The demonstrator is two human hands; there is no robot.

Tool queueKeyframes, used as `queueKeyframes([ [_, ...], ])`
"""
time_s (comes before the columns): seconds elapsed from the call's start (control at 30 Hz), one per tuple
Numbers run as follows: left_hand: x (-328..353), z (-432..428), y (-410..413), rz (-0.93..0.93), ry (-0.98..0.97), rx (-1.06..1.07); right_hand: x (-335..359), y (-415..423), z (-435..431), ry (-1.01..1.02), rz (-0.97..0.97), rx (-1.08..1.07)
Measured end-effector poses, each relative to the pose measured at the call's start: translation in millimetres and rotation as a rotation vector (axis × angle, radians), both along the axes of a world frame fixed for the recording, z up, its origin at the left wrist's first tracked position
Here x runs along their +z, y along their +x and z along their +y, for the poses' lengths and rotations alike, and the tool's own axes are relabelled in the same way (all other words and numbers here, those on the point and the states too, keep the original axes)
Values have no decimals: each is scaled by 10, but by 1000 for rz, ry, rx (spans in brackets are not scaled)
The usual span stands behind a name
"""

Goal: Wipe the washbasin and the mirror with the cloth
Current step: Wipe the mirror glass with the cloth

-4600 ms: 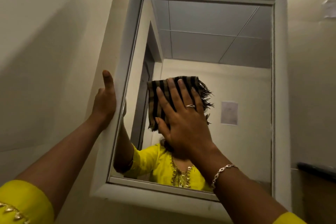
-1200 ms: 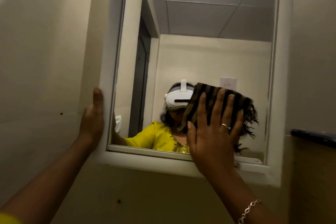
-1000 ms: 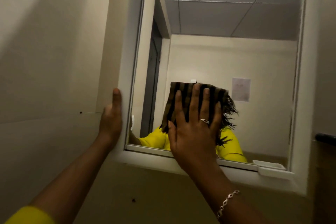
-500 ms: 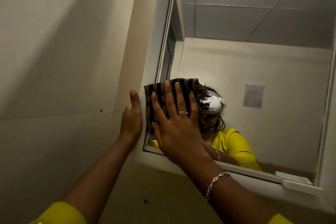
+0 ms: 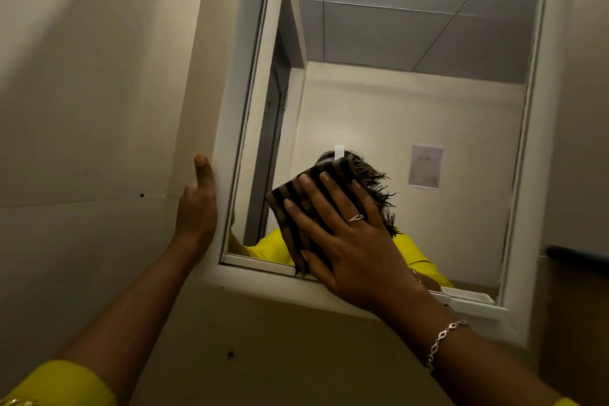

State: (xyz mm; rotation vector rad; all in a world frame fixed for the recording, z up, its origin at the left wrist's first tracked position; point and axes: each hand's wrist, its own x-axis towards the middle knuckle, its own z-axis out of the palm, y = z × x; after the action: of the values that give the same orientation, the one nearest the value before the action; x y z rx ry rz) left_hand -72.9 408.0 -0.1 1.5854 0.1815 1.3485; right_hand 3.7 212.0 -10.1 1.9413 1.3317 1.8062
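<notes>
The wall mirror (image 5: 412, 102) in its white frame (image 5: 237, 128) fills the upper right of the head view. My right hand (image 5: 346, 241) lies flat, fingers spread, and presses a dark brown striped cloth (image 5: 333, 175) with a frayed fringe against the lower left part of the glass, just above the bottom frame. My left hand (image 5: 197, 208) rests against the outer left edge of the frame, thumb pointing up. The washbasin is out of view.
A beige wall (image 5: 99, 109) runs along the left and below the mirror. A small white ledge (image 5: 468, 298) sits at the mirror's lower right corner. A dark rail (image 5: 576, 255) juts from the right wall. The glass reflects a doorway, ceiling panels and a paper notice.
My right hand has slid the cloth to the right, away from the mirror's lower left corner, and tilted it. Earlier it swept leftward along the lower glass. My left hand has stayed on the frame.
</notes>
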Motion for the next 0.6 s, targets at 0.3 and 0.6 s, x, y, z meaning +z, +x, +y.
queueKeyframes([
  [0.3,-7,2,32,22,-45,33,49,320,-989,144,8,-124],
  [0.6,5,-26,24,20,-31,33,-111,361,-1236,526,167,-199],
])
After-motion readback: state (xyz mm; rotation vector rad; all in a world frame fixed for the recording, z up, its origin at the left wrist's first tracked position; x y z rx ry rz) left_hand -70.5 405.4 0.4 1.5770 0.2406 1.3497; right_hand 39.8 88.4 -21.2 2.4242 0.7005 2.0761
